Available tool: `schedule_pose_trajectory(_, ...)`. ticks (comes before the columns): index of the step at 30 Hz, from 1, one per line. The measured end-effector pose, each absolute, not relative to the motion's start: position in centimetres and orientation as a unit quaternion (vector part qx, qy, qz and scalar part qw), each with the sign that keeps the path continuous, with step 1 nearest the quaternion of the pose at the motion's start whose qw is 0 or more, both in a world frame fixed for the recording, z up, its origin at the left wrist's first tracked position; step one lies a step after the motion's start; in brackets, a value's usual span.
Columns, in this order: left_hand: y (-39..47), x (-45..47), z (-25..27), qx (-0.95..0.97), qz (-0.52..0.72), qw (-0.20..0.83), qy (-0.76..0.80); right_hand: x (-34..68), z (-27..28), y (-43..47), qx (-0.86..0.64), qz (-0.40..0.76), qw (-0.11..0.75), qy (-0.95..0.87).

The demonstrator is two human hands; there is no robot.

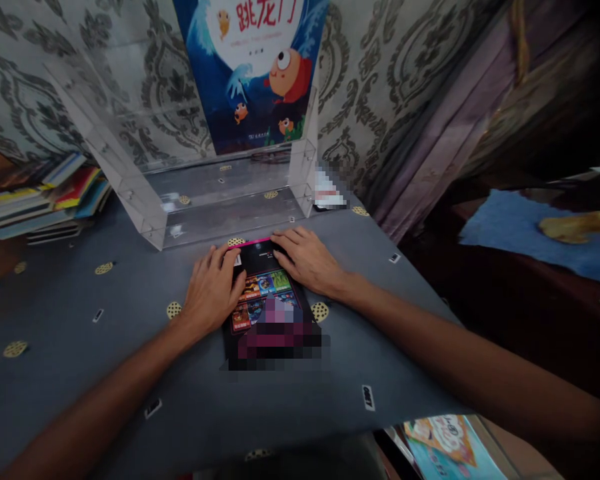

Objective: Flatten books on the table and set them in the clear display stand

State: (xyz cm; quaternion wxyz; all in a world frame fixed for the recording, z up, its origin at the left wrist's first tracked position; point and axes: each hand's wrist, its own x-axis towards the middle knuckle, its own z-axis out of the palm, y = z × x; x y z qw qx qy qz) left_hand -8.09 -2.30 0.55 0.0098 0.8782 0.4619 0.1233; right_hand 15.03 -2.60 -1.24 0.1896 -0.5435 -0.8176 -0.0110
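Observation:
A dark book (251,263) with a pink upper edge and rows of small colourful pictures lies flat on the table. Its lower part is blurred by pixelation. My left hand (213,287) rests along the book's left side, fingers stretched forward and thumb on the cover. Over the upper right corner lies my right hand (307,257), its fingers extended and its thumb on the cover. Both hands are open and touch the book without wrapping round it. Just beyond them stands a clear acrylic rack (153,223), holding a blue picture book (260,127) with orange fish upright.
Stacked books (45,193) sit at the left on the patterned grey tablecloth (105,347). A pixelated item (329,190) lies right of the rack. Below the table's front edge is another picture book (445,440). A mauve curtain (445,127) hangs at the right, near a blue cloth (510,227).

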Motion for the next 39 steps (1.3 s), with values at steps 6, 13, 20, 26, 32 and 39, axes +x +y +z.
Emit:
schedule_pose_trajectory(6,-2.4,-8.0,0.6,0.884,0.116,-0.009,0.453,14.9,-1.2,-2.6,-0.542,-0.012,0.191,-0.818)
schedule_pose_trajectory(13,-2.1,-8.2,0.4,0.89,0.13,-0.01,0.436,14.7,-0.9,-2.8,-0.549,-0.004,0.191,-0.814)
schedule_pose_trajectory(20,0.0,-9.6,0.4,0.938,0.111,0.005,0.327,15.2,0.3,-3.0,-0.562,-0.006,0.215,-0.799)
schedule_pose_trajectory(26,0.1,-9.1,2.6,0.953,0.044,-0.075,0.289,16.2,1.3,-2.9,-0.603,0.128,0.265,-0.741)
schedule_pose_trajectory(32,-4.6,-5.1,4.3,0.926,0.032,-0.046,0.372,17.4,0.9,-3.1,-0.579,0.217,0.349,-0.704)
schedule_pose_trajectory(39,-8.1,-1.5,4.4,0.916,-0.01,-0.086,0.392,18.3,0.2,-3.9,-0.555,0.267,0.409,-0.673)
